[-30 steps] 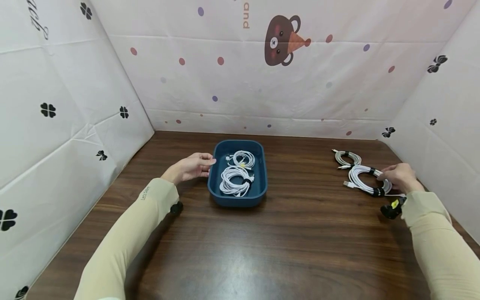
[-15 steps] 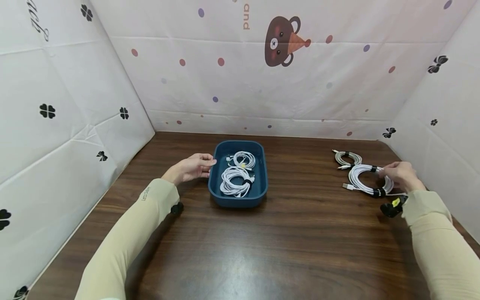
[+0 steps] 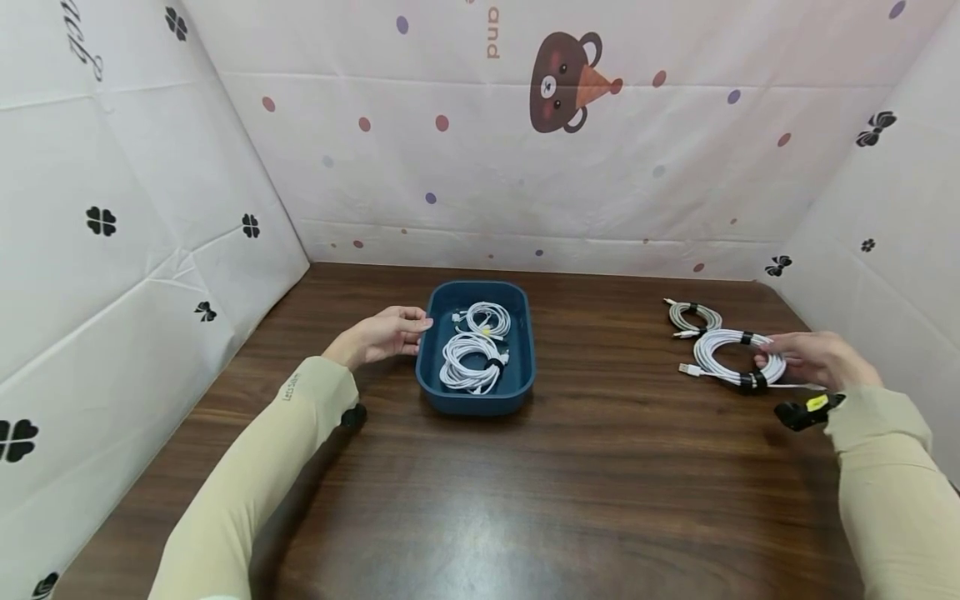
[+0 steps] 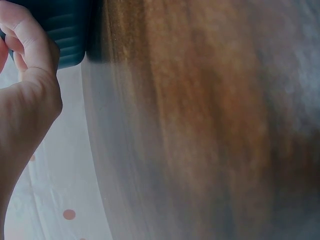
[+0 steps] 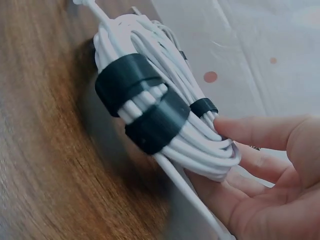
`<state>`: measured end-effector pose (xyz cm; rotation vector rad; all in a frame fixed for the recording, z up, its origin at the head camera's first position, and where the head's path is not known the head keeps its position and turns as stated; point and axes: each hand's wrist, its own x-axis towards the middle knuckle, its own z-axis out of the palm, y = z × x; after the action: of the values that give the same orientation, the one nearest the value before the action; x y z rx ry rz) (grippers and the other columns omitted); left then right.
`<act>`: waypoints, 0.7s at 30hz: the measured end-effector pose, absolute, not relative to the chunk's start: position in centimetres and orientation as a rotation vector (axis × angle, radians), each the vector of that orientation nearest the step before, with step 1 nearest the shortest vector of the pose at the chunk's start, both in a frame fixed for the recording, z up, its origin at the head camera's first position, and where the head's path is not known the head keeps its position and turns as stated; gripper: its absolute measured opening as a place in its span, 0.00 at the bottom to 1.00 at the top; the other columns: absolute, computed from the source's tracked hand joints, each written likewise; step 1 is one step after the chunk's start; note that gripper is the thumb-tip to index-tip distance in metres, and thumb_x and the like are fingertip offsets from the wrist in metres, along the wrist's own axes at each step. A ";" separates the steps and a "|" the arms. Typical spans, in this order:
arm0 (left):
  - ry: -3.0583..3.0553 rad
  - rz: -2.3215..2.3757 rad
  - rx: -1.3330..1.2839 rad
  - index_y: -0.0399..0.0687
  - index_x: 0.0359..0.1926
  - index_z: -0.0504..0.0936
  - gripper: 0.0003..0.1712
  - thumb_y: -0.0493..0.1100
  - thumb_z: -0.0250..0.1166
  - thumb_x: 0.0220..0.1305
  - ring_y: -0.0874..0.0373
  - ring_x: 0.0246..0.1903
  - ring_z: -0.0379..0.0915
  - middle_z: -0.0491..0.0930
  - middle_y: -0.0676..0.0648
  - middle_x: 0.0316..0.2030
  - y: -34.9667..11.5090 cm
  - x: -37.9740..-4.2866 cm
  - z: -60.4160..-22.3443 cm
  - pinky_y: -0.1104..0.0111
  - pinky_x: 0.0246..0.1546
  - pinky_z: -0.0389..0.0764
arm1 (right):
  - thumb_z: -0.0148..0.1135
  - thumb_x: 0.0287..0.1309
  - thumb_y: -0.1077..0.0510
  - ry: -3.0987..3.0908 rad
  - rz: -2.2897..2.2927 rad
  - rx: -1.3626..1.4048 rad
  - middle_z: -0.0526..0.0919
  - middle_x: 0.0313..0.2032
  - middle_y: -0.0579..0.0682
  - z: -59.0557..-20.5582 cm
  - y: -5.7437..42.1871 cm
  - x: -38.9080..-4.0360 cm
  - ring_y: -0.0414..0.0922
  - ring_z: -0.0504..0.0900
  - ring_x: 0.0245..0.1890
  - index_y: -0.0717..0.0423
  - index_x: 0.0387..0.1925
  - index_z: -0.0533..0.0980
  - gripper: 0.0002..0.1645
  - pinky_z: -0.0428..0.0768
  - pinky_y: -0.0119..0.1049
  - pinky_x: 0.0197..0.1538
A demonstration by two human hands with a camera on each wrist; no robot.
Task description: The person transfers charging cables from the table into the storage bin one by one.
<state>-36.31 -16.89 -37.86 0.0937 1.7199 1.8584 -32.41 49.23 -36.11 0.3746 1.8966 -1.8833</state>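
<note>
In the head view my left hand (image 3: pixel 386 335) grips the left rim of a dark blue storage bin (image 3: pixel 475 403), thumb at the rim and fingers against its outer wall. Two coiled white cables (image 3: pixel 474 362) lie inside the bin. Far to the right, my right hand (image 3: pixel 813 358) pinches the right side of a larger coiled white USB cable (image 3: pixel 705 358). Black straps (image 5: pixel 157 120) bind this coil, which stands tilted in the right wrist view, thumb on one side and fingers beneath. Only part of the bin's ribbed wall (image 4: pixel 65 30) shows beside the left hand (image 4: pixel 32 55) in the left wrist view.
A smaller coiled greyish-white cable (image 3: pixel 693 317) lies just behind the held one. The brown wooden table (image 3: pixel 600 467) stretches between bin and cables. Printed white sheets stand behind the table (image 3: pixel 480 167) and along both sides.
My right hand has turned and its wrist has swung right and lifted slightly, with the larger cable coil shifting slightly left. My left hand and the bin stay put.
</note>
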 end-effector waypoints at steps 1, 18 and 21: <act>1.719 1.861 0.094 0.43 0.43 0.71 0.08 0.41 0.58 0.69 0.57 0.28 0.76 0.78 0.47 0.31 -16.9 -36.3 -37.9 0.69 0.33 0.82 | 0.48 0.66 0.72 1.849 -1.921 0.378 0.87 0.26 0.50 -36.1 49.3 -32.4 0.41 0.87 0.29 0.53 0.27 0.78 0.18 0.84 0.31 0.37; 1.719 1.857 0.104 0.44 0.42 0.71 0.06 0.41 0.58 0.69 0.57 0.28 0.76 0.78 0.47 0.31 -16.9 -36.4 -37.9 0.69 0.33 0.82 | 0.49 0.66 0.71 1.729 -1.978 0.272 0.88 0.31 0.52 -36.1 49.2 -32.5 0.43 0.88 0.32 0.56 0.31 0.80 0.15 0.84 0.33 0.40; 1.718 1.858 0.107 0.45 0.39 0.72 0.04 0.41 0.58 0.69 0.58 0.28 0.76 0.78 0.47 0.31 -16.9 -36.4 -37.9 0.69 0.32 0.82 | 0.48 0.67 0.71 1.726 -1.980 0.251 0.88 0.32 0.53 -36.0 48.8 -32.6 0.43 0.88 0.33 0.56 0.32 0.80 0.16 0.84 0.33 0.41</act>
<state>-36.43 -16.92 -37.89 0.1073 1.7180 1.8575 -32.61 48.84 -35.97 0.2514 1.7265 -1.9802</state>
